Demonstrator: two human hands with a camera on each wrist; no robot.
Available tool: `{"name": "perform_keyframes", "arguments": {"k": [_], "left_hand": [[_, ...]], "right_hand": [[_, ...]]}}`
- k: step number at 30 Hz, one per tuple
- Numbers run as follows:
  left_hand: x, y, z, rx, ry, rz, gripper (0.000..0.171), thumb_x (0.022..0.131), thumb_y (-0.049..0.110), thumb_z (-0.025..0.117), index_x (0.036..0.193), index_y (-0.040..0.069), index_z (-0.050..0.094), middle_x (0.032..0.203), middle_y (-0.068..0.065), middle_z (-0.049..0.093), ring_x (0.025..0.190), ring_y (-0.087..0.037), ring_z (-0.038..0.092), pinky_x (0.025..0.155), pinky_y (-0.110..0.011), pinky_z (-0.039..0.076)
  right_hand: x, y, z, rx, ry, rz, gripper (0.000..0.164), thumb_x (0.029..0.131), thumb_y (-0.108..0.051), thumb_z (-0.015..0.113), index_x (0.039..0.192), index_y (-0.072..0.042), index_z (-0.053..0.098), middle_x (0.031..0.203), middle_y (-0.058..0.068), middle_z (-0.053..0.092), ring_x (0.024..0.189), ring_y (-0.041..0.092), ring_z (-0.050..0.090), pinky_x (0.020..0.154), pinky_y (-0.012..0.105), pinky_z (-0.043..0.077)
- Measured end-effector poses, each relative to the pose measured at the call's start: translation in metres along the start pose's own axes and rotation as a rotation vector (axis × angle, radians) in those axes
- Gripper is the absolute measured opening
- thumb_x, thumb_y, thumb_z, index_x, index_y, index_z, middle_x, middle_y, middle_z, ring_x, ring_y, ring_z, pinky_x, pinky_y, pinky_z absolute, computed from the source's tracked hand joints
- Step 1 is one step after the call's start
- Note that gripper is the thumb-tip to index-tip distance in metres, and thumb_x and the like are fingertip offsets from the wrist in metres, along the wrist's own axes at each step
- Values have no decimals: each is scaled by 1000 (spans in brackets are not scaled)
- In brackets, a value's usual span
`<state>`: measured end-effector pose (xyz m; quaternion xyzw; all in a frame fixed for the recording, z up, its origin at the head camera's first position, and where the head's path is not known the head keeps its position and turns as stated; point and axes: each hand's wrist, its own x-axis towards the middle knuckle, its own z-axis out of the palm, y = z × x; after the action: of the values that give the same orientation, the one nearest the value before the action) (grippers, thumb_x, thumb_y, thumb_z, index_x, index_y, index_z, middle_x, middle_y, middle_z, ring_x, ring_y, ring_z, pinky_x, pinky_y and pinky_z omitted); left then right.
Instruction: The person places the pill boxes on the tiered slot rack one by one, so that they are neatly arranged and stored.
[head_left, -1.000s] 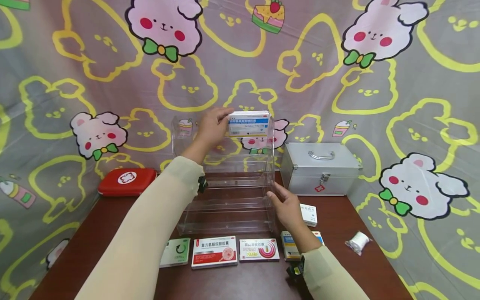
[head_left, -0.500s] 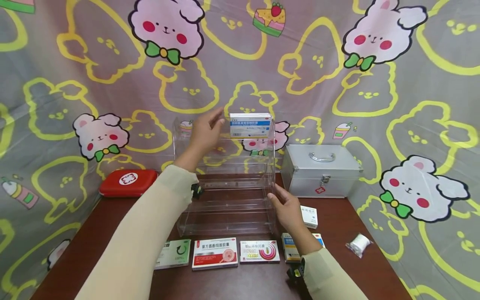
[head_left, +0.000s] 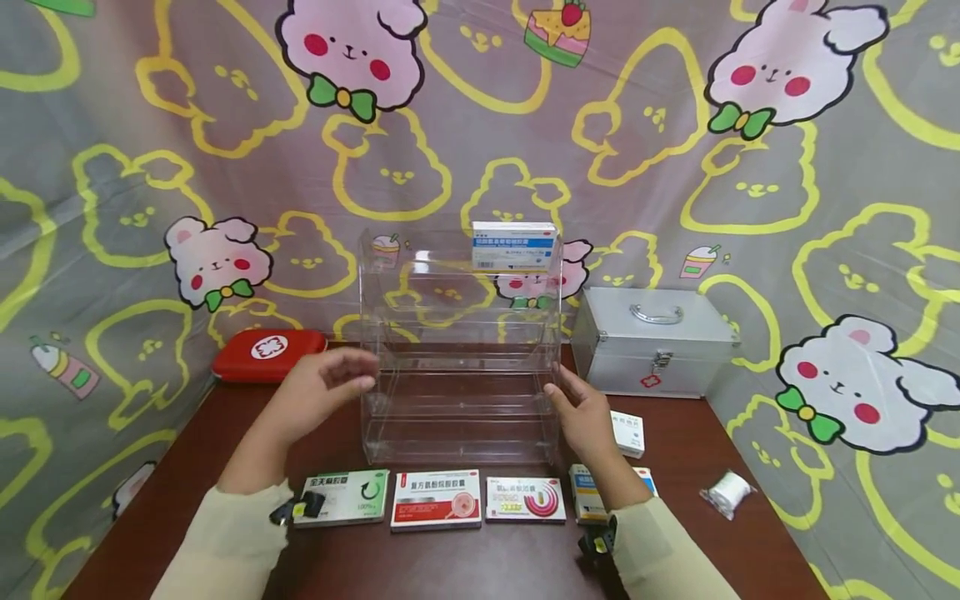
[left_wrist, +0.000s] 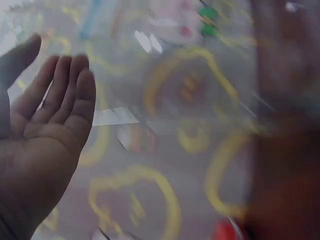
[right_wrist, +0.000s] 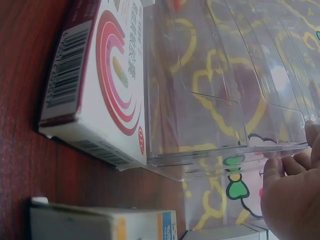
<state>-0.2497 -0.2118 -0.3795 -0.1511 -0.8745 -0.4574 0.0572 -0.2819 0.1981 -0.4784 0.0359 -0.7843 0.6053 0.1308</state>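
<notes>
A clear stepped display rack (head_left: 465, 362) stands on the table. On the right of its top tier sits a blue-and-white medicine box (head_left: 513, 247). Beside the rack's left edge is my left hand (head_left: 315, 396), holding nothing; the left wrist view shows its palm and extended fingers (left_wrist: 60, 95). My right hand (head_left: 588, 421) grips the rack's right side panel, thumb over the front edge and fingers outside, as the right wrist view shows. In front lie a green-and-white box (head_left: 341, 497), a red-and-white box (head_left: 435, 498) and a pink-ringed box (head_left: 525, 500).
A blue-and-yellow box (head_left: 588, 496) lies partly hidden under my right forearm, with a white box (head_left: 628, 433) behind it. A silver case (head_left: 652, 342) stands back right, a red case (head_left: 273, 354) back left. A wrapped white roll (head_left: 727, 493) lies far right.
My left hand has let go of the blue-and-white medicine box on the top tier and moved down and left to the rack's left side. My right hand keeps its place on the rack.
</notes>
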Motion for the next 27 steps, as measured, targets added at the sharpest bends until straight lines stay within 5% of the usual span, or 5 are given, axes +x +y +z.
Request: {"name": "perform_keyframes", "arguments": {"k": [5, 11, 19, 24, 27], "left_hand": [[-45, -61, -8, 32, -104, -140, 38, 92, 33, 76, 124, 14, 69, 115, -4, 74, 104, -20, 69, 83, -25, 59], [-79, -108, -20, -4, -156, -211, 46, 90, 26, 79, 128, 3, 66, 120, -14, 72, 105, -20, 71, 83, -21, 58], [-101, -144, -21, -76, -352, -217, 56, 88, 24, 80, 134, -2, 60, 132, -21, 66, 119, -31, 66, 89, -16, 54], [-105, -153, -16, -122, -451, -188, 61, 87, 22, 81, 139, 0, 57, 139, -24, 60, 120, -9, 61, 91, -13, 50], [-103, -153, -13, -49, -458, -134, 63, 84, 27, 84, 139, 8, 59, 139, -19, 59, 118, 0, 57, 92, -13, 49]], "right_hand": [[0, -4, -5, -14, 12, 2, 51, 97, -24, 71, 144, -11, 59, 144, 10, 60, 134, 24, 57, 107, 34, 49], [-1, -2, -2, -3, -4, 12, 52, 96, -26, 72, 144, -11, 59, 145, 10, 60, 135, 25, 57, 107, 37, 50], [-6, 3, 3, -21, 7, 20, 52, 95, -27, 73, 144, -13, 59, 143, 9, 61, 134, 25, 58, 108, 41, 49], [-7, 4, 3, 3, 5, 20, 52, 95, -28, 73, 144, -12, 60, 143, 10, 61, 134, 25, 57, 109, 42, 48], [-4, 2, 1, -2, 9, 5, 52, 96, -28, 72, 144, -13, 60, 143, 9, 61, 134, 24, 57, 110, 41, 48]]}}
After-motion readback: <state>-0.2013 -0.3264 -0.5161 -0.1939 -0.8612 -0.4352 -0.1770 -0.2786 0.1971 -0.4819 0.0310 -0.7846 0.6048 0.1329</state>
